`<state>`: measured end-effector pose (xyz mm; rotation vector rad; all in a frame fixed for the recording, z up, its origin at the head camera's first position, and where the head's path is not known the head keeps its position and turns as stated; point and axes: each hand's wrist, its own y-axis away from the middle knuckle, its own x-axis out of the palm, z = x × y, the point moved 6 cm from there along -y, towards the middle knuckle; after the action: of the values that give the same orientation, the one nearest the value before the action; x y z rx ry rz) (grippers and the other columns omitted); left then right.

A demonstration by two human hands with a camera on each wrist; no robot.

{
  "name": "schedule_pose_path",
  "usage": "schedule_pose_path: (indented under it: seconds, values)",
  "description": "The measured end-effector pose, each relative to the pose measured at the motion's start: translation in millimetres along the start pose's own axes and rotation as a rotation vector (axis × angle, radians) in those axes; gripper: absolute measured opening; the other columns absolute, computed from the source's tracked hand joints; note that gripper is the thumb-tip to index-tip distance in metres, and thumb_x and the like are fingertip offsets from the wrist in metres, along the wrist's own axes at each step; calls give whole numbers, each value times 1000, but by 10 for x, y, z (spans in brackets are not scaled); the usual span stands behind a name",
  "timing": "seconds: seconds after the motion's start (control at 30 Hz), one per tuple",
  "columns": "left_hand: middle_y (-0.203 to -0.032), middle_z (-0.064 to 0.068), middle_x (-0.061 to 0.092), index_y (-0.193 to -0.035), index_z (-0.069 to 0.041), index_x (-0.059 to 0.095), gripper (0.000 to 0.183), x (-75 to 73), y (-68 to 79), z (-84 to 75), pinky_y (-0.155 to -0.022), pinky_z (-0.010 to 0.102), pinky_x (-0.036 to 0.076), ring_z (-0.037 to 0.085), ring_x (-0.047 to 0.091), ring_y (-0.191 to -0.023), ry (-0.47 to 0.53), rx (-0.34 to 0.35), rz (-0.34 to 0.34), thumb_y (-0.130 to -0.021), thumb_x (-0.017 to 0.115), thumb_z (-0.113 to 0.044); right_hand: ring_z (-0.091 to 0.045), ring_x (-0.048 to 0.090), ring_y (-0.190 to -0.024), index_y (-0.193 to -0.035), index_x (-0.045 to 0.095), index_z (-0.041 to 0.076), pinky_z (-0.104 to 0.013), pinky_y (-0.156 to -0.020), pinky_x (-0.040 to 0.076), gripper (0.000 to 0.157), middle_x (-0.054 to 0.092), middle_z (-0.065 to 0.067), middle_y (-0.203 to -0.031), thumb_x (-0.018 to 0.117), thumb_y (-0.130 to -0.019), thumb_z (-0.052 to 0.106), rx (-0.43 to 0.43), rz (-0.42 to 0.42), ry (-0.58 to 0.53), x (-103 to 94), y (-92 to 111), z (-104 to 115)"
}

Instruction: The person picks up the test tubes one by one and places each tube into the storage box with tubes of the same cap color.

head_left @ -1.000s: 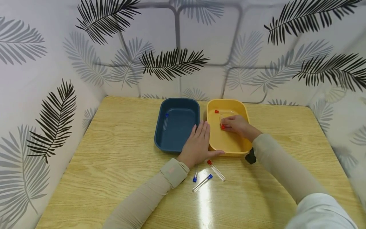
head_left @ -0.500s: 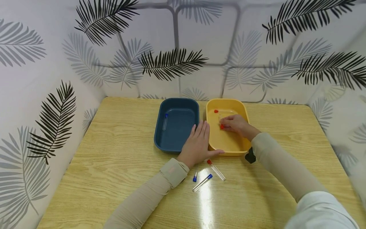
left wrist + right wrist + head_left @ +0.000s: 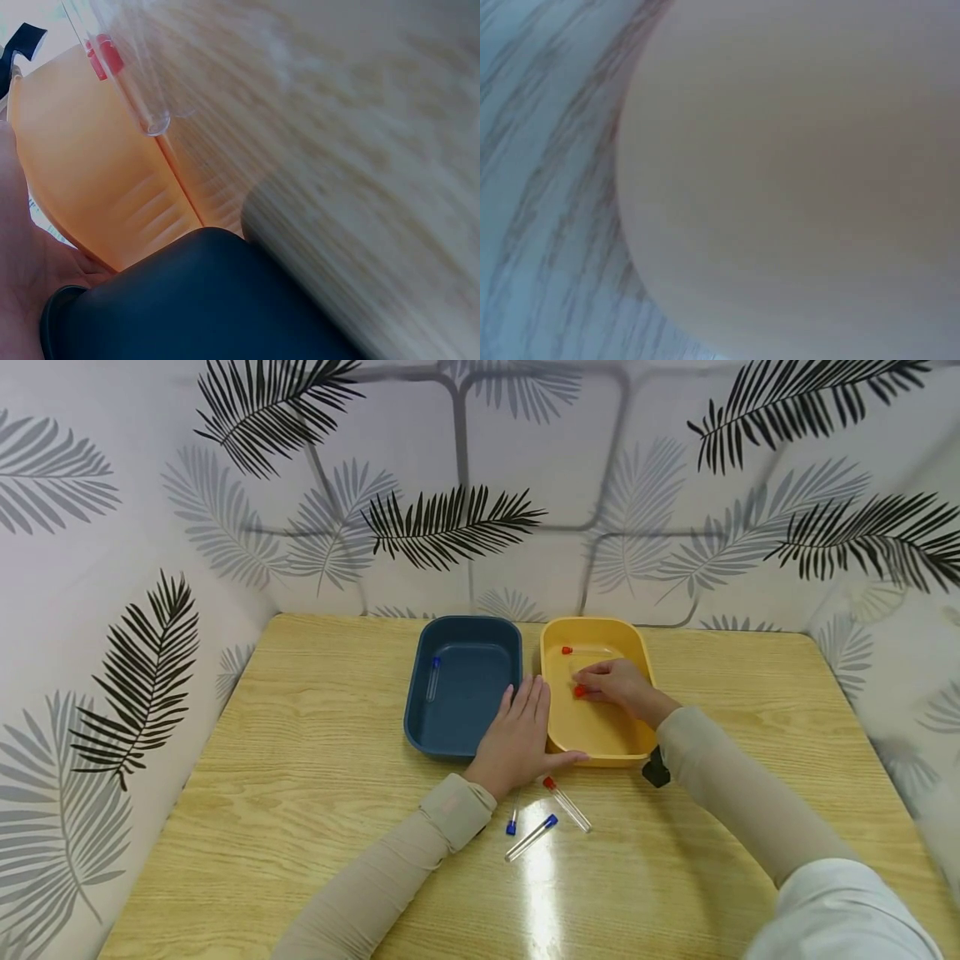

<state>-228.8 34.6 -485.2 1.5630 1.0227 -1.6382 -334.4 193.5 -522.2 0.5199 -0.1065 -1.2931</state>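
The right hand (image 3: 621,685) has shifted slightly left inside the yellow tray (image 3: 596,732), pinching a red-capped test tube (image 3: 580,691) there. The left hand (image 3: 517,743), fingers straight and thumb spread, rests across the rims of the yellow tray and the blue tray (image 3: 468,693) to its left.

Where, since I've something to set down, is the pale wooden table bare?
The table is bare left of the rectangular blue plastic tray and, beyond the beige right sleeve, right of the rectangular yellow plastic tray. Just in front it is crowded: three clear tubes capped red or blue lie near the left hand.
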Motion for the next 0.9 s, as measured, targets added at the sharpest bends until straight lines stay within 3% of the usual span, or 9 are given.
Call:
schedule_pose_path:
  seconds: [0.63,0.9]
  values:
    - [-147,11,8,-141,-1,11,114,3,-7,-7,-106,41,1,24,0,-134,6,-13,16,-63,7,-85,-30,57,-99,-117,48,-11,-31,-80,46,36,53,-26,-113,48,-92,15,8,19,26,26,98,70]
    - [-147,12,5,-141,-1,9,114,-1,-12,-6,-106,41,0,24,-2,-134,11,-15,27,-64,7,-85,-36,50,-107,-121,42,-14,-36,-87,42,39,48,-30,-118,43,-94,14,-31,100,53,21,248,172]
